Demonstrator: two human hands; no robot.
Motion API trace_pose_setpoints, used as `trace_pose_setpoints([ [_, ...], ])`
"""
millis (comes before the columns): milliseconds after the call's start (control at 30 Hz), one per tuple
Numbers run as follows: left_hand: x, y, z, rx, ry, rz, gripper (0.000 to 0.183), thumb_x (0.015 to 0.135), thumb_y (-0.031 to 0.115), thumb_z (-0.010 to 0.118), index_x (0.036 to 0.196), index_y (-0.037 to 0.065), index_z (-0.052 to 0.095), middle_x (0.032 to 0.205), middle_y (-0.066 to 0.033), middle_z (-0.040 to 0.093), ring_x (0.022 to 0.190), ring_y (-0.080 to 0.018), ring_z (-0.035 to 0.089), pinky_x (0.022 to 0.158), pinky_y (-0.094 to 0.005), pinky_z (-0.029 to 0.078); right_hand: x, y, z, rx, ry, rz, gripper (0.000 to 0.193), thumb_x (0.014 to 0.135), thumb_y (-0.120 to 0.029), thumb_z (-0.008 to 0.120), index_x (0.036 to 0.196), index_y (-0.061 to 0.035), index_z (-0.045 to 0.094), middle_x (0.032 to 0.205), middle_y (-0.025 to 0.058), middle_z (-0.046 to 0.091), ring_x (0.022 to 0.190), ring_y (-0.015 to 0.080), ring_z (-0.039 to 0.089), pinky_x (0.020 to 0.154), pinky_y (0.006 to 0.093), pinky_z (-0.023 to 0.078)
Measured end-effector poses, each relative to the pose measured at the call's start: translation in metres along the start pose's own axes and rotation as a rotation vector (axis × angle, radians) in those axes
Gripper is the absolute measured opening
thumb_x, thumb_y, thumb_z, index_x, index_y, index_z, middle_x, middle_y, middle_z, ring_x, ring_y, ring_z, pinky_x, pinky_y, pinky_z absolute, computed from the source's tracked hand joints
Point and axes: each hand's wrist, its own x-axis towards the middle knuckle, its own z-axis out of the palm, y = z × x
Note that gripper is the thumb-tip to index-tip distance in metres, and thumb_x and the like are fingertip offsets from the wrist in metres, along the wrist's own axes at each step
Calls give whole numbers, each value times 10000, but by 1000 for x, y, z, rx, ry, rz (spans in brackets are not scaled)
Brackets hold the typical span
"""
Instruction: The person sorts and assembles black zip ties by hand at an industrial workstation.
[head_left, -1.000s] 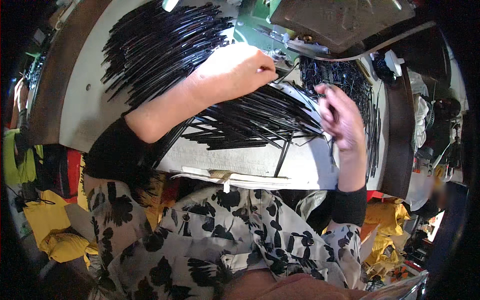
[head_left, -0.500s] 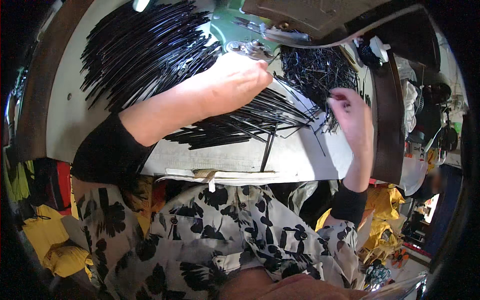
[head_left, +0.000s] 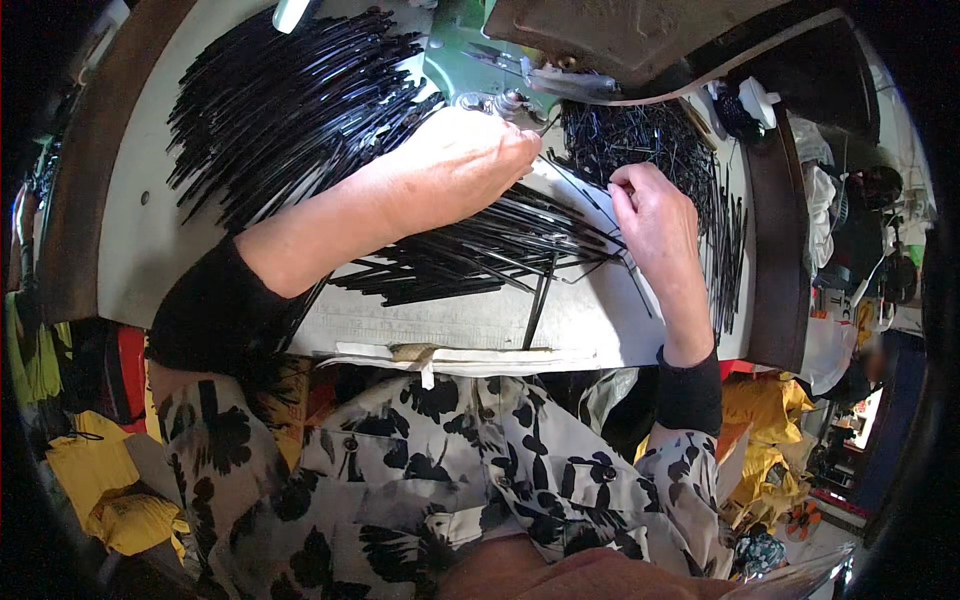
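Note:
My left hand (head_left: 478, 152) reaches across to the metal parts (head_left: 495, 102) on a green machine bed (head_left: 452, 50). Its fingers are curled closed; whatever they hold is hidden. My right hand (head_left: 657, 215) hovers at the near-left edge of a tangled heap of thin black pieces (head_left: 630, 135). Thumb and fingertips are pinched together, and I cannot make out anything between them. Long thin black strips (head_left: 290, 100) lie in a thick bundle at the far left. More black strips (head_left: 470, 250) are spread beneath and beside my left forearm, with a few loose ones sticking out toward me.
A dark machine body (head_left: 620, 40) overhangs the far side. Beside the green bed lies a pointed metal tool (head_left: 495, 58). A white spool with black thread (head_left: 745, 105) stands at the far right. A pale strip (head_left: 470, 357) runs along the white table's (head_left: 130, 230) near edge.
My right hand has moved left, away from the right side of the tangled heap, uncovering black strips there. My left hand has stayed nearly in place at the metal parts.

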Motion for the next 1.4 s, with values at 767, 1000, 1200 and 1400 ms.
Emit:
trace_pose_setpoints([
  [767,21,23,-31,25,-396,-300,129,790,134,578,785,8,603,745,-143,591,707,-302,601,639,-365,482,9,-13,-3,1006,158,136,80,857,-46,551,906,17,546,777,70,610,646,82,574,588,193,466],
  [1000,28,24,-43,-105,-295,-539,180,818,176,551,835,12,622,780,-149,630,736,-316,607,678,-357,483,14,-13,6,1015,-78,231,114,869,-101,545,934,-8,562,742,27,592,599,56,531,534,177,430],
  [1200,21,12,-55,-420,-306,-788,249,854,228,534,915,5,628,693,-64,620,612,-138,565,586,-274,447,21,-32,6,1140,-290,232,125,879,-106,529,944,-3,555,660,11,556,506,45,487,460,181,420],
  [1400,18,9,-71,-674,-278,-1000,276,873,289,530,960,54,648,654,33,551,493,-18,397,440,-182,313,27,-51,9,1157,-351,205,179,895,-126,494,1006,0,555,653,21,550,533,58,507,474,183,431],
])
